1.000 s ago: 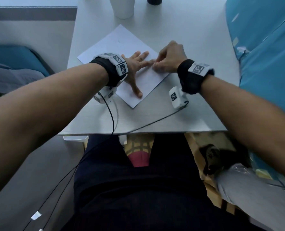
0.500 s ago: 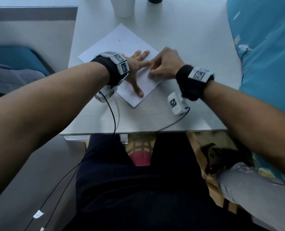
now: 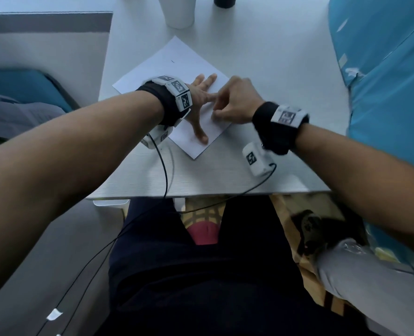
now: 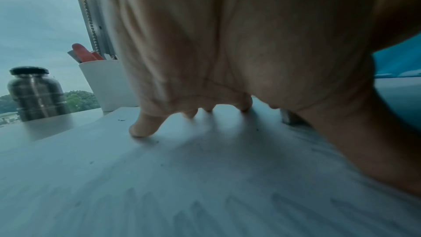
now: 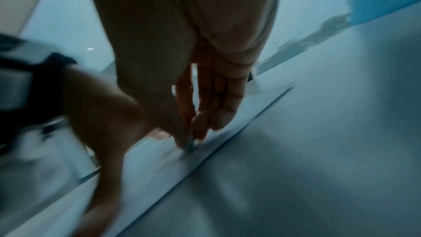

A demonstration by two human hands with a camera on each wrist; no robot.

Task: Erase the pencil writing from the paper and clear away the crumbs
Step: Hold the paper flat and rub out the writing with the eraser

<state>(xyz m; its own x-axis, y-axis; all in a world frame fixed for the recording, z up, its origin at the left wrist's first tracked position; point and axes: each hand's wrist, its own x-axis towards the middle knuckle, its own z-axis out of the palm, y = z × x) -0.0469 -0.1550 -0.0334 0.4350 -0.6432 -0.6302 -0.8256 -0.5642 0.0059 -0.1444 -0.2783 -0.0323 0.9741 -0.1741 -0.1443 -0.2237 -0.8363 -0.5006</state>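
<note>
A white sheet of paper (image 3: 172, 69) lies slantwise on the white table (image 3: 261, 69). My left hand (image 3: 204, 105) presses flat on it with fingers and thumb spread. The left wrist view shows the fingertips (image 4: 143, 129) pushed down on the sheet. My right hand (image 3: 215, 112) is curled just right of the left, touching its index finger. In the right wrist view its thumb and fingers pinch a small eraser (image 5: 190, 144) against the paper near the sheet's right edge. A short dark mark (image 3: 172, 61) sits on the far part of the sheet, and a few dark specks (image 4: 120, 119) lie there.
A white cup (image 3: 178, 10) and a dark bottle (image 3: 225, 1) stand at the table's far edge. The cup (image 4: 109, 84) holds an orange-handled tool. A blue cushion (image 3: 390, 81) borders the table on the right. Cables (image 3: 163, 170) trail off the near edge.
My right hand has slid toward me and a little left across the paper, still pinching the eraser. The left hand has kept pressing in the same place.
</note>
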